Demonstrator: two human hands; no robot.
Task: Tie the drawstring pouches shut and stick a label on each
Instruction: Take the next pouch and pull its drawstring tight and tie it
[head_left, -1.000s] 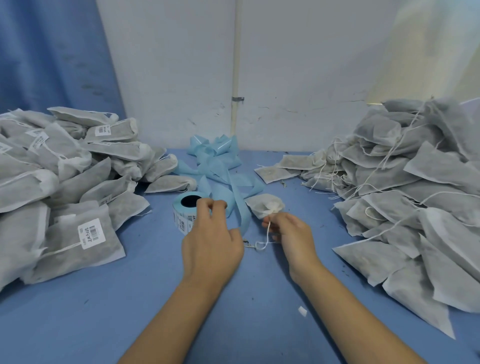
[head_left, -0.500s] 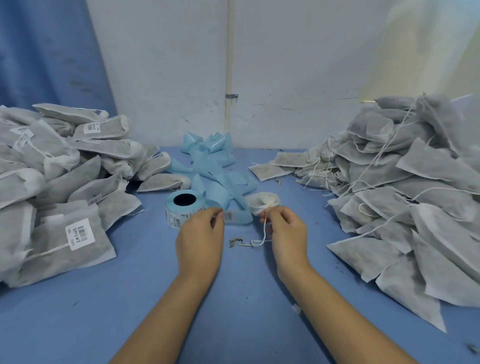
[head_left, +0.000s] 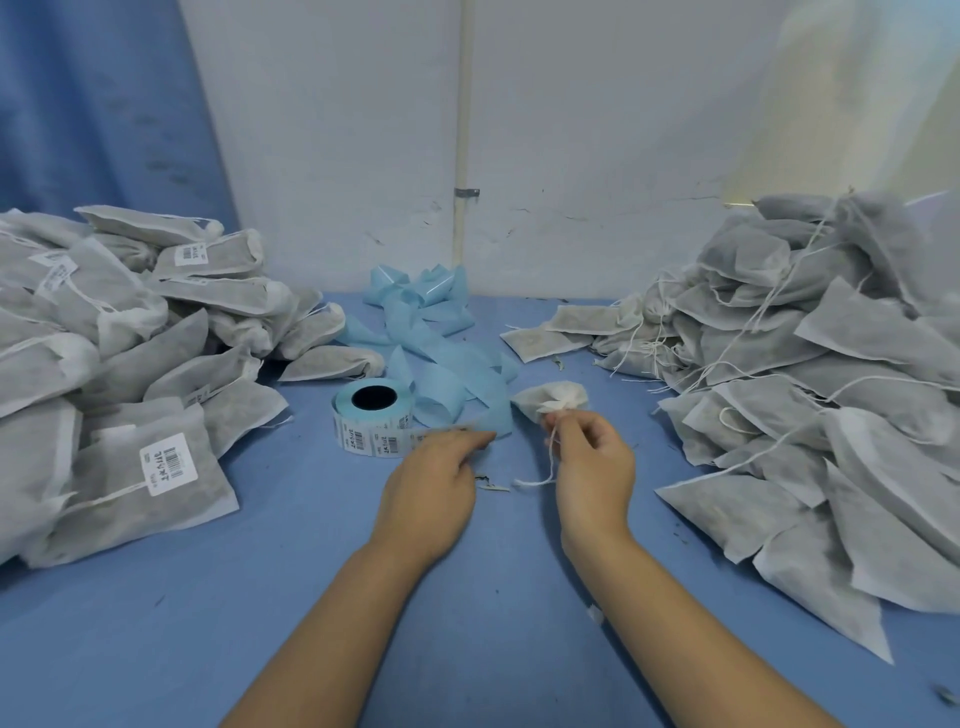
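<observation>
Moved off the top of the pale-blue roll of barcode labels (head_left: 371, 421) since a second ago, the left hand (head_left: 431, 483) now lies lower on the blue worktop (head_left: 260, 597). Its fingertips are drawn together at the free end of the label strip (head_left: 427, 431); blur hides whether they pinch a label or merely rest on it.

The right hand (head_left: 592, 462) has barely shifted and pinches the thin white drawstring (head_left: 549, 465) between thumb and forefinger, the loose tail dangling to the worktop.

The small white non-woven pouch (head_left: 550, 397) sits just beyond the right hand's fingertips and just to the right of the left hand's. The right hand is the nearer, joined to it by the string. Its gathered neck points back toward the right hand, and its crumpled body spreads side to side.

A label would have to travel rightward from the left hand to the pouch.

A heap of grey labelled pouches (head_left: 130, 364) lies far left of the hands, with an unlabelled grey heap (head_left: 831, 389) far right.
</observation>
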